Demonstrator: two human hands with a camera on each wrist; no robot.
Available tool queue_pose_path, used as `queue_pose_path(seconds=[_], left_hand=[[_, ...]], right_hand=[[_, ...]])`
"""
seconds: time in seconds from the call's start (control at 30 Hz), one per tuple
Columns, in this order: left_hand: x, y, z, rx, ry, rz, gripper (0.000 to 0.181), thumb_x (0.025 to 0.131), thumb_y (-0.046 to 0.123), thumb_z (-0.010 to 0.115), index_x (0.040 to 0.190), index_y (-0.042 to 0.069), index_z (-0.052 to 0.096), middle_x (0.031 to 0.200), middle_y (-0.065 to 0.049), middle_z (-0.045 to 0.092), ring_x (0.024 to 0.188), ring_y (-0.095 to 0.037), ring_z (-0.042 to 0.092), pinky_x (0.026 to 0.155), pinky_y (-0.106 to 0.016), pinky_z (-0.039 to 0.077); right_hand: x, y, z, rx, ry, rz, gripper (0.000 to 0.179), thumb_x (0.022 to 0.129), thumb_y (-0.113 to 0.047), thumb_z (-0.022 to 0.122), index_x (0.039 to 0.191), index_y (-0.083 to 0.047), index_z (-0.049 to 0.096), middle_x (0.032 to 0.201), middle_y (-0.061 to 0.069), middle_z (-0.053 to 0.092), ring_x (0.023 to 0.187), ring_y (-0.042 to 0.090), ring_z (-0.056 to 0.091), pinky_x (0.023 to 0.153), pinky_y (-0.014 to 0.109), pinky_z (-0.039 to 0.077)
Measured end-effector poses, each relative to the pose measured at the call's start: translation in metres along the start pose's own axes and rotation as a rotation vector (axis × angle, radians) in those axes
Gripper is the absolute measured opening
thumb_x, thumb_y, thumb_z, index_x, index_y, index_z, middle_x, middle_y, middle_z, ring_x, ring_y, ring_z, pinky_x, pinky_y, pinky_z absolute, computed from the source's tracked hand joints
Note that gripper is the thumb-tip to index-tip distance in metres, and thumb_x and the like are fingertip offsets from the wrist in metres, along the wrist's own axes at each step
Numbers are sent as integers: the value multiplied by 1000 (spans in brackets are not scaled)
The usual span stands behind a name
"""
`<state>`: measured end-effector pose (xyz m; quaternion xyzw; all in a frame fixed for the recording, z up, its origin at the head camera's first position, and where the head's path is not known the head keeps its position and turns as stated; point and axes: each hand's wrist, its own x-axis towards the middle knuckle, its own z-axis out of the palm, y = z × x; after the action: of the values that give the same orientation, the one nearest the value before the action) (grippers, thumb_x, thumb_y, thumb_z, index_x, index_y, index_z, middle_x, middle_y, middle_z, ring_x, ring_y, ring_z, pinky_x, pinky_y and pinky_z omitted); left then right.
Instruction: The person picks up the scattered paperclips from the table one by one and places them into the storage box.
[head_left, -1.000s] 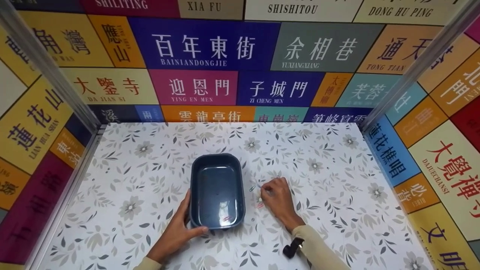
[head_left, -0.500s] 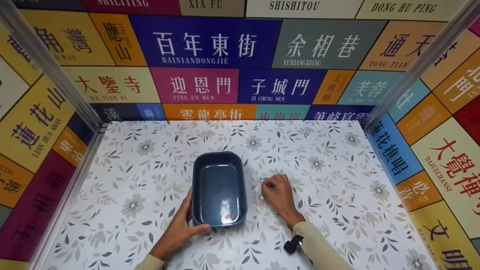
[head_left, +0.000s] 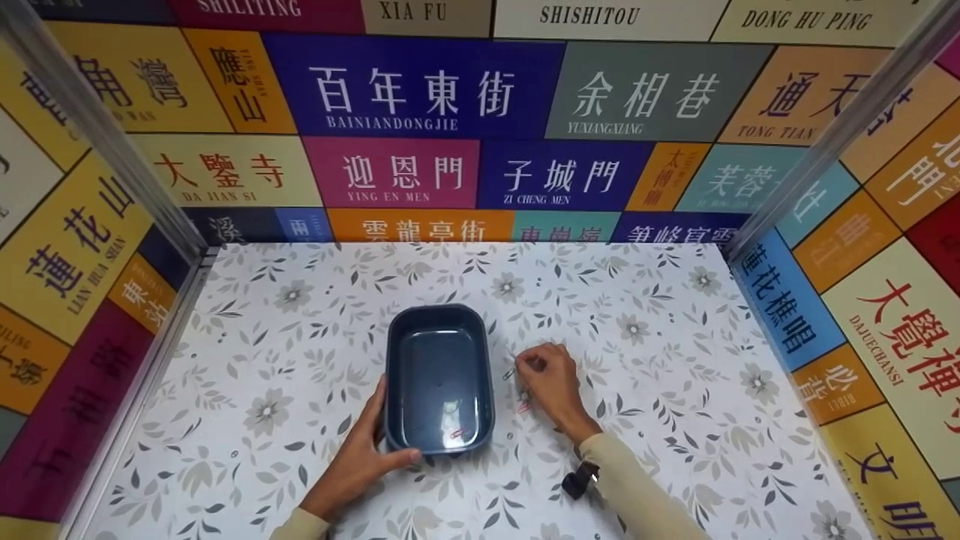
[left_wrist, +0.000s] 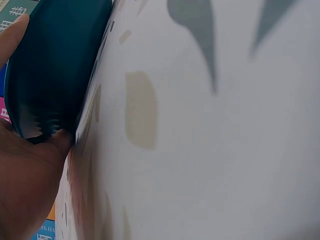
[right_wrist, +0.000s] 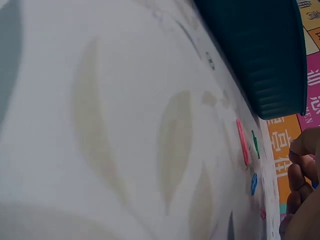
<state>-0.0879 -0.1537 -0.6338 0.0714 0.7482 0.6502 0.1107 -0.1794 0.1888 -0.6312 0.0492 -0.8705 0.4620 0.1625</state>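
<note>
A dark blue rectangular plastic container (head_left: 439, 390) stands on the patterned table, one red paper clip (head_left: 455, 433) in its near end. My left hand (head_left: 360, 457) holds its near left corner, thumb at the near end and fingers along the left side. Right of the container, my right hand (head_left: 553, 386) is just above the table, thumb and fingertips together. Small blue bits show at those fingertips in the right wrist view; they look like a blue paper clip being pinched. Beneath lie a pink paper clip (right_wrist: 243, 142), a green one (right_wrist: 255, 144) and a blue one (right_wrist: 254, 184).
The table (head_left: 300, 352) has a white cloth with grey leaves and flowers. Panels with coloured sign lettering (head_left: 420, 90) enclose it at the back and both sides. A dark strap device (head_left: 580, 480) is on the right wrist.
My right hand has shifted slightly left and away from me, its fingertips nearer the container. The left hand and the container hold their place, apart from a small shift of the head view.
</note>
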Motion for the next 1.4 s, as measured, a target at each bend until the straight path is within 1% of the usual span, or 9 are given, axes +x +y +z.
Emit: queue_pose_path(seconds=[0.1, 0.17, 0.3, 0.43, 0.7, 0.93, 1.0, 1.23, 1.4], left_hand=[[0, 0, 0, 12, -2, -12, 132, 86, 17, 98, 180, 20, 5, 185, -7, 7, 168, -30, 15, 130, -35, 26], [0, 0, 0, 18, -3, -17, 132, 86, 18, 98, 180, 20, 5, 185, -8, 7, 168, -31, 15, 131, -43, 25], [0, 0, 1, 21, -4, -18, 133, 86, 19, 98, 180, 20, 4, 185, -9, 7, 168, -33, 18, 130, -48, 26], [0, 0, 1, 23, -2, -16, 133, 85, 19, 99, 180, 20, 4, 185, -9, 7, 168, -32, 17, 130, -43, 26], [0, -1, 1, 17, 1, -2, 134, 84, 15, 99, 180, 20, 5, 185, -7, 9, 168, -31, 18, 123, -19, 28], [0, -1, 0, 9, -6, 17, 134, 85, 12, 98, 179, 17, 3, 185, -7, 8, 168, -29, 16, 122, -15, 26], [0, -1, 0, 11, -6, 17, 134, 85, 12, 98, 179, 17, 3, 185, -7, 8, 168, -29, 16, 124, -19, 26], [1, 1, 0, 5, -6, -31, 132, 87, 19, 97, 180, 20, 3, 185, -7, 6, 169, -31, 13, 132, -49, 22], [2, 0, 0, 22, -1, -33, 133, 86, 19, 98, 180, 20, 5, 185, -6, 9, 168, -29, 15, 131, -45, 22]], right_hand=[[3, -2, -1, 34, -11, 16, 11, 93, -3, 84, 86, -12, 84, 83, -2, 71, 80, 20, 62, 97, 42, 49], [4, -3, -1, 35, -18, 25, 11, 93, -4, 83, 86, -12, 84, 83, -3, 71, 80, 20, 61, 91, 39, 50], [6, -7, -1, 23, -22, 52, 10, 93, -7, 84, 86, -14, 85, 84, -4, 72, 83, 18, 61, 80, 33, 50], [10, -12, 0, 35, -21, 70, 8, 92, -8, 84, 87, -13, 85, 85, -4, 73, 85, 19, 63, 81, 32, 51], [19, -26, 5, 105, -40, 52, 9, 93, -7, 84, 87, -13, 86, 85, -4, 75, 88, 22, 64, 84, 33, 49], [28, -43, 13, 133, -43, 11, 8, 93, -7, 83, 87, -12, 86, 85, -2, 76, 86, 23, 64, 83, 34, 49], [29, -48, 16, 128, -47, -3, 8, 93, -6, 83, 87, -12, 85, 85, -1, 76, 86, 24, 65, 83, 35, 50], [39, -64, 26, 139, -99, -1, 6, 93, -7, 83, 88, -10, 86, 85, -2, 76, 87, 21, 63, 83, 31, 48], [44, -74, 35, 138, -97, -20, 5, 90, -8, 82, 88, -10, 86, 84, -1, 76, 86, 20, 63, 84, 32, 49]])
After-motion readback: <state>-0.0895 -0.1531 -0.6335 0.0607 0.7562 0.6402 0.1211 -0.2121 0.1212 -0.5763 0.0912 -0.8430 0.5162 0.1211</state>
